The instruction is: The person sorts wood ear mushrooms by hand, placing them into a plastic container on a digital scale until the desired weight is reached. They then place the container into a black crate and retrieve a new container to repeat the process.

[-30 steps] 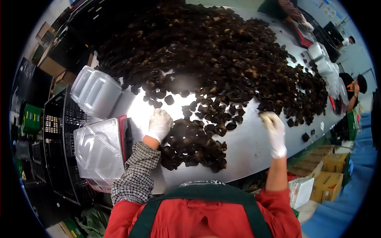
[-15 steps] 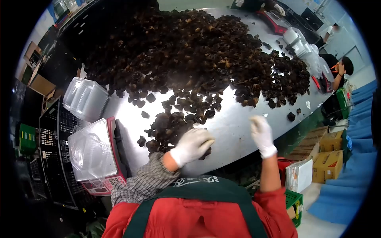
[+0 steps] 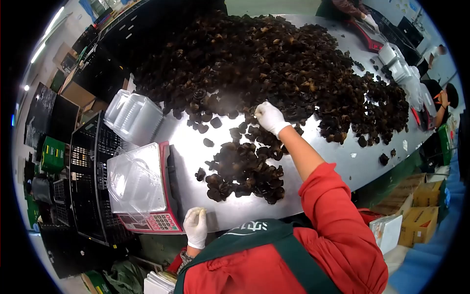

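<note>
While fingers of right hand [image 3: 269, 117] touch mushrooms [image 3: 274, 59] | left hand [image 3: 196, 226] on table [image 3: 323, 164]

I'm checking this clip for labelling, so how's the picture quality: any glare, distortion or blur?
Head view: strong fisheye, with the steel table bowed and the corners black. Head view: overhead light glares off the bare metal beside the clear tray and lays a pale haze on the mushroom pile left of the right hand. Head view: centre sharp, edges look softer.
</note>
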Available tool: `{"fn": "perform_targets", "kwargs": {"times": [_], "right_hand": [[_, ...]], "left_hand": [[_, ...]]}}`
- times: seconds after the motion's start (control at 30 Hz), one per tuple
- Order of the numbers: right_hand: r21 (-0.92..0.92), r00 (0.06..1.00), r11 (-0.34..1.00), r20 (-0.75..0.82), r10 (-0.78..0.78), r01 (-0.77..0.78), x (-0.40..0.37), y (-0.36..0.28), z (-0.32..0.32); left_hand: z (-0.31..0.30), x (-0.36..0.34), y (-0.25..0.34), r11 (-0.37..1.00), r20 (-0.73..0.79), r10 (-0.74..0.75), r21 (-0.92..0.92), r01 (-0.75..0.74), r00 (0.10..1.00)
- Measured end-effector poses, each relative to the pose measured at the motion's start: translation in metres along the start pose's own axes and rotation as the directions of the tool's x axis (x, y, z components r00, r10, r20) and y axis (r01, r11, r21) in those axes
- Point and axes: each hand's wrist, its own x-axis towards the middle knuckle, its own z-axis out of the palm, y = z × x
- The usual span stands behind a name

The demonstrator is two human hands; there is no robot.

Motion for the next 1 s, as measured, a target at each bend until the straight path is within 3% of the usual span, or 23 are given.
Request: {"fn": "perform_targets", "kwargs": {"times": [0.03, 0.1, 0.17, 0.2, 0.23, 0.27, 0.3, 0.33, 0.37, 0.4, 0.43, 0.5, 0.57, 0.63, 0.73, 0.8, 0.83, 0.87, 1.0], "right_hand": [[0.12, 0.998, 0.993, -0.057, 0.01, -0.003, -0.002, -0.007, -0.018], [0.352, 0.979, 0.92, -0.044, 0.199, -0.172, -0.03, -0.023, -0.079], [0.443, 0.984, 0.887, -0.059, 0.17, -0.127, -0.071, 0.004, -0.12], [0.476, 0.961, 0.845, 0.005, 0.276, -0.245, -0.102, 0.006, -0.15], [0.363, 0.954, 0.886, 0.034, 0.299, -0.29, -0.138, 0.031, -0.169], [0.424, 0.905, 0.821, -0.007, 0.426, -0.383, -0.173, 0.013, -0.195], [0.257, 0.86, 0.826, 0.042, 0.509, -0.501, -0.217, 0.03, -0.216], [0.233, 0.767, 0.736, 0.084, 0.636, -0.636, -0.257, 0.037, -0.23], [-0.116, 0.762, 0.76, 0.042, 0.647, -0.639, -0.299, 0.055, -0.238], [-0.537, 0.695, 0.581, -0.014, 0.719, -0.612, -0.33, 0.054, -0.241], [-0.743, 0.568, 0.305, -0.122, 0.814, -0.596, -0.359, 0.055, -0.241], [-0.402, 0.809, 0.702, -0.292, 0.509, -0.587, -0.371, 0.062, -0.228], [-0.264, 0.86, 0.821, -0.233, 0.455, -0.506, -0.318, 0.025, -0.207], [-0.096, 0.955, 0.965, -0.195, 0.223, -0.245, -0.262, 0.002, -0.156], [0.125, 0.994, 0.988, -0.069, -0.082, 0.09, -0.169, -0.033, -0.076], [-0.064, 0.994, 0.995, 0.083, -0.067, 0.073, -0.123, -0.045, -0.032], [-0.246, 0.98, 0.968, 0.199, 0.005, 0.045, -0.103, -0.055, -0.025], [-0.313, 0.969, 0.949, 0.243, 0.052, 0.027, -0.089, -0.053, -0.015], [-0.427, 0.961, 0.903, 0.262, 0.083, 0.038, -0.077, -0.052, 0.003]], "left_hand": [[0.004, 0.005, 0.002, 1.0, -0.002, 0.02, -0.005, -0.02, 1.0], [0.012, 0.024, 0.003, 0.993, 0.015, 0.103, 0.05, -0.103, 0.995], [0.023, 0.047, 0.011, 0.989, -0.058, 0.134, 0.066, -0.13, 0.989], [0.029, 0.056, 0.008, 0.979, -0.062, 0.174, 0.12, -0.165, 0.983], [0.035, 0.064, -0.001, 0.964, -0.064, 0.215, 0.175, -0.201, 0.975], [0.04, 0.07, -0.015, 0.945, -0.041, 0.235, 0.242, -0.219, 0.971], [0.043, 0.075, -0.02, 0.943, -0.017, 0.219, 0.261, -0.207, 0.976], [0.047, 0.08, -0.027, 0.947, 0.004, 0.196, 0.259, -0.19, 0.981], [0.052, 0.083, -0.035, 0.95, 0.024, 0.174, 0.258, -0.174, 0.984], [0.056, 0.085, -0.041, 0.959, 0.091, 0.117, 0.248, -0.136, 0.989], [0.061, 0.084, -0.054, 0.917, 0.16, 0.16, 0.34, -0.207, 0.974], [0.064, 0.082, -0.049, 0.927, 0.193, 0.244, 0.241, -0.287, 0.951], [0.062, 0.079, -0.047, 0.945, 0.153, 0.237, 0.191, -0.264, 0.959], [0.062, 0.081, -0.047, 0.948, 0.117, 0.246, 0.177, -0.264, 0.962], [0.064, 0.08, -0.051, 0.95, 0.063, 0.247, 0.178, -0.255, 0.967], [0.064, 0.08, -0.051, 0.939, 0.048, 0.265, 0.214, -0.269, 0.963], [0.064, 0.079, -0.052, 0.933, 0.042, 0.268, 0.238, -0.27, 0.962], [0.064, 0.079, -0.052, 0.944, 0.029, 0.248, 0.218, -0.248, 0.968], [0.067, 0.08, -0.055, 0.958, -0.024, 0.25, 0.153, -0.243, 0.968]]}}
